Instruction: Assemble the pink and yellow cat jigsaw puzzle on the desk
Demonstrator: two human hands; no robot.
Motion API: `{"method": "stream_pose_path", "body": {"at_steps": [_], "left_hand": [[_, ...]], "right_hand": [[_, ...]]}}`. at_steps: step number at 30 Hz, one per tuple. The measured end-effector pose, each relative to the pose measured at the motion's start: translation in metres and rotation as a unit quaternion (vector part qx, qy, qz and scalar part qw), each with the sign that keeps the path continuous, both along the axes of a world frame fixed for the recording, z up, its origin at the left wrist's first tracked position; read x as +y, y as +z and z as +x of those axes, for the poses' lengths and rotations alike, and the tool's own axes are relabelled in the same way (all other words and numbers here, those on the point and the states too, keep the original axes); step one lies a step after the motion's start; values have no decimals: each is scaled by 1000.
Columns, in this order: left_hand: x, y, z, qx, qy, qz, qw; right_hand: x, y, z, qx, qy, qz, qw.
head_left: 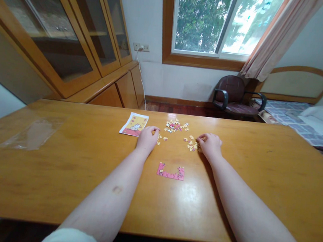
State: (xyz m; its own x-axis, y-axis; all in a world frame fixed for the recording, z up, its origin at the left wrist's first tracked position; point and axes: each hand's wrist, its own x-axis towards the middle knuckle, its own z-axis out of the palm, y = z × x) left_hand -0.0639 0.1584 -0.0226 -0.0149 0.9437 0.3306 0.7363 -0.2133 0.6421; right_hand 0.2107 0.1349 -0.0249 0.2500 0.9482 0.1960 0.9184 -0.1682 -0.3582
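Observation:
My left hand (147, 139) is closed in a pinch beside the picture card and a few yellow jigsaw pieces (159, 137); whatever its fingertips hold is hidden. To the right, my right hand (210, 144) bends over a group of yellow jigsaw pieces (191, 144), thumb and fingers together; I cannot make out what lies between them. A larger pile of mixed pink and yellow pieces (175, 126) sits farther back between both hands. Nearer to me lies a joined pink puzzle section (170, 175), U-shaped, its gap facing the pile.
The card (134, 124) shows a white animal on yellow and pink. A clear plastic bag (34, 134) lies on the left of the wooden table (85, 190). Beyond the table are a glass-fronted cabinet (67, 84), an armchair (233, 94) and a bed (297, 120).

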Motion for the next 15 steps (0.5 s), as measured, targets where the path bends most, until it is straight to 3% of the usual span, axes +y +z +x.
{"method": "stream_pose_path", "body": {"at_steps": [4, 8, 15], "left_hand": [[0, -1, 2, 11, -11, -2, 1000], [0, -1, 4, 22, -22, -1, 1000], [-1, -1, 4, 26, -25, -6, 999]], "right_hand": [[-7, 1, -12, 90, 110, 27, 989], [-15, -6, -31, 190, 222, -25, 956], [-17, -5, -34, 90, 237, -2, 967]]}}
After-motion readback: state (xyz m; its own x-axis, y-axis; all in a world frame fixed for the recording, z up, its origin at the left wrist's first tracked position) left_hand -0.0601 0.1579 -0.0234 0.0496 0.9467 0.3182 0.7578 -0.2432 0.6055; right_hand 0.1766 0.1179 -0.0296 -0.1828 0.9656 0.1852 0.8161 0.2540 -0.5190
